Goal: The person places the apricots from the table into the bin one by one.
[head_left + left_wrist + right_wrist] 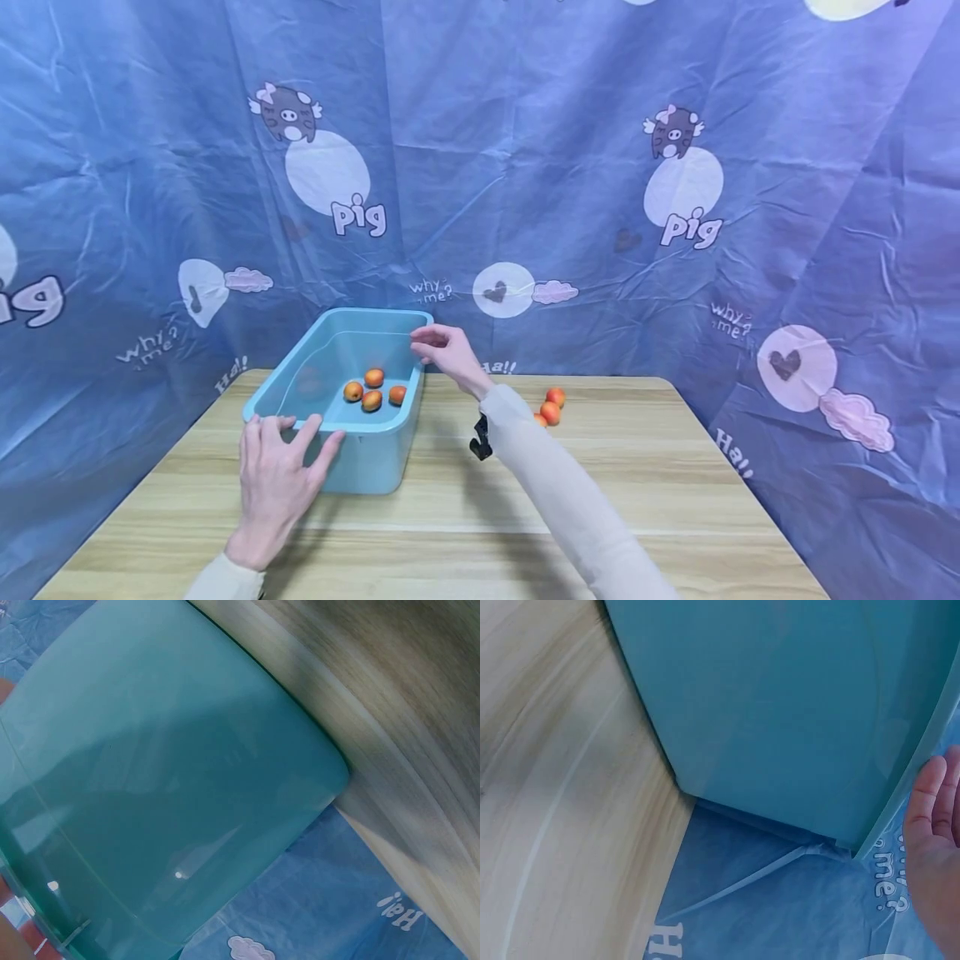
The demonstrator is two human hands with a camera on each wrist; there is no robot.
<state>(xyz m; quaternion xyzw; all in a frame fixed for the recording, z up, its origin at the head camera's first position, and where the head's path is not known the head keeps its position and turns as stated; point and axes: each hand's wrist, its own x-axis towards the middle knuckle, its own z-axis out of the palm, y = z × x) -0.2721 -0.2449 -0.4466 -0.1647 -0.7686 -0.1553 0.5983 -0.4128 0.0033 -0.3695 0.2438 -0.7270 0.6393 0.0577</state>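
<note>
A light blue plastic bin [363, 462] stands on the left part of the table. Inside it, several small oval orange-red fruits [372, 401] lie on the bottom. My left hand [277, 471] holds the near rim at its left part, fingers bent over the edge and thumb spread to the right. Near the far right corner, my right hand [450, 354] grips the side rim between fingers and thumb. The right wrist view has the right fingers [928, 796] at the rim, beside the bin's wall [780, 712]. Much of the left hand is hidden in the left wrist view.
More orange-red fruits [551, 412] rest on the wooden table [600, 483] to the right, partly hidden by my right sleeve [562, 500]. A blue printed cloth [525, 167] hangs behind and around the table, close to the bin's far end.
</note>
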